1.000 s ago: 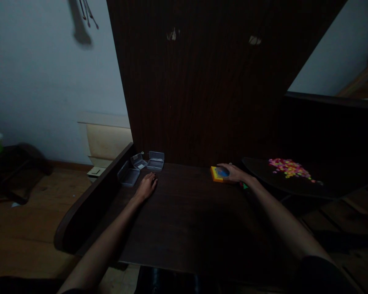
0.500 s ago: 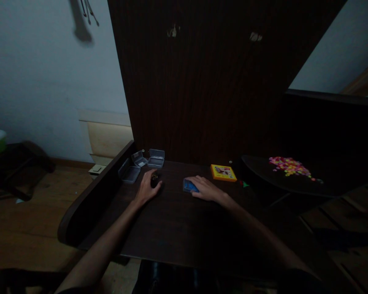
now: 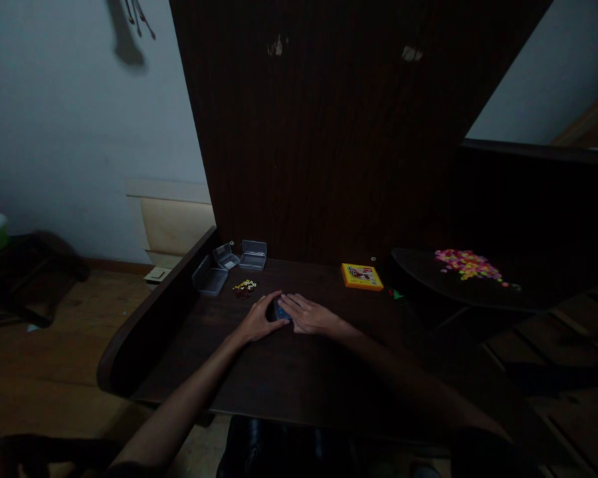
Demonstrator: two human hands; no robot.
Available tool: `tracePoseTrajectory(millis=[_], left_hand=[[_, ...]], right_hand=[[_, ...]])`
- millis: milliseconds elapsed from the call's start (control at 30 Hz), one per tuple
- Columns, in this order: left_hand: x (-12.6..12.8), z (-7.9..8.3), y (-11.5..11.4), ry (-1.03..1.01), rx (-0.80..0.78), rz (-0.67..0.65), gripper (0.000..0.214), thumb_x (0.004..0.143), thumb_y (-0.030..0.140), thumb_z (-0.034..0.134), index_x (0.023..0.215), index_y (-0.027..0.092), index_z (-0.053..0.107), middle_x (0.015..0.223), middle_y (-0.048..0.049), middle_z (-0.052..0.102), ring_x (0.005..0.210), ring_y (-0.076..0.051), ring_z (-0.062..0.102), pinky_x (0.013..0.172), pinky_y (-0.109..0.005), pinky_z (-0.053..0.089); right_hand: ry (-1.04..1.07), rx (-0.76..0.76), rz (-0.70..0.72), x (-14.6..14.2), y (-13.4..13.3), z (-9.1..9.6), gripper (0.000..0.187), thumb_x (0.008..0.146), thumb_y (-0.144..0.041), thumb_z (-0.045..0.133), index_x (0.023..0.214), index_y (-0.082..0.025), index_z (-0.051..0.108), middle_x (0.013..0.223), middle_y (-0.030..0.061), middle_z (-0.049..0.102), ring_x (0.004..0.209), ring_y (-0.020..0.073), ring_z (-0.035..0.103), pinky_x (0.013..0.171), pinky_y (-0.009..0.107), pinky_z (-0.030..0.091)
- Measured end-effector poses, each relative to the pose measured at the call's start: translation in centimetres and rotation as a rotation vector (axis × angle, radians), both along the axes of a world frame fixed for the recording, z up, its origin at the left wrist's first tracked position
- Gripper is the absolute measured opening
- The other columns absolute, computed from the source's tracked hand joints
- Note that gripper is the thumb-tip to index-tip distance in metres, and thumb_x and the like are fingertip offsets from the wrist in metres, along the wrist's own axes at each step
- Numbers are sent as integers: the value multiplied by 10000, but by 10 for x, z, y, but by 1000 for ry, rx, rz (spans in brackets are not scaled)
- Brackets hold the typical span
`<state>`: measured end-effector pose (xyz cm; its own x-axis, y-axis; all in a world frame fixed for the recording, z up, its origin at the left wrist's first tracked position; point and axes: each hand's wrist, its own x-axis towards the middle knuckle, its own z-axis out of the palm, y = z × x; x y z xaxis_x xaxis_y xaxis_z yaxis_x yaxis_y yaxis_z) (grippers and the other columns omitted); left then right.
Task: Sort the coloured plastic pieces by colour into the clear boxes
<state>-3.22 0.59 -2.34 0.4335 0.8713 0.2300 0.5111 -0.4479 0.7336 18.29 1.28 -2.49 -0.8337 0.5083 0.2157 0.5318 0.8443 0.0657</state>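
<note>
A small clear plastic box (image 3: 281,312) with blue contents rests on the dark desk between my hands, partly covered by fingers. My left hand (image 3: 258,321) curves round its left side, thumb near and fingers far. My right hand (image 3: 309,316) grips it from the right, with fingers lying over its top. Just beyond my left hand is a small pile of yellow and dark red pieces (image 3: 244,288). Further back at the left stand several clear plastic boxes with raised lids, one of them a larger box (image 3: 213,280).
A yellow box (image 3: 361,276) with a printed picture lies at the back right, beside small green and red pieces (image 3: 396,294). Many pink and yellow pieces (image 3: 467,264) are heaped on a shelf at the right. A raised side edge (image 3: 144,318) borders the desk's left.
My left hand has come off the small yellow and dark red pieces and moved right to the box. My right hand has slid the box leftward.
</note>
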Motion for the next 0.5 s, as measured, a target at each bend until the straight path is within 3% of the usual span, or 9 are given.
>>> tracePoseTrajectory(millis=[267,367,500], left_hand=[[3,6,2,-167,-85,-24,653,704,367,730,1275,179,475,1183,-97,661,1108,-230,631,982,-365,487],[2,3,3,-196,-106,-27,700,682,358,753,1283,177,442,1164,-98,660,1089,-225,635,985,-377,483],[1,1,2,-192,-127,-31,801,627,364,807,1302,186,413,1205,-105,631,1143,-251,599,1019,-420,455]], right_hand=[[-120,42,44,3,6,4,633,851,-301,626,1412,-102,413,1408,222,481,1312,357,447,1069,485,417],[-108,62,68,1,5,9,538,894,-246,542,1392,-69,437,1370,249,509,1282,359,482,1040,493,444],[-40,5,53,3,7,16,493,915,-171,446,1400,-82,423,1376,222,515,1262,309,518,1017,452,482]])
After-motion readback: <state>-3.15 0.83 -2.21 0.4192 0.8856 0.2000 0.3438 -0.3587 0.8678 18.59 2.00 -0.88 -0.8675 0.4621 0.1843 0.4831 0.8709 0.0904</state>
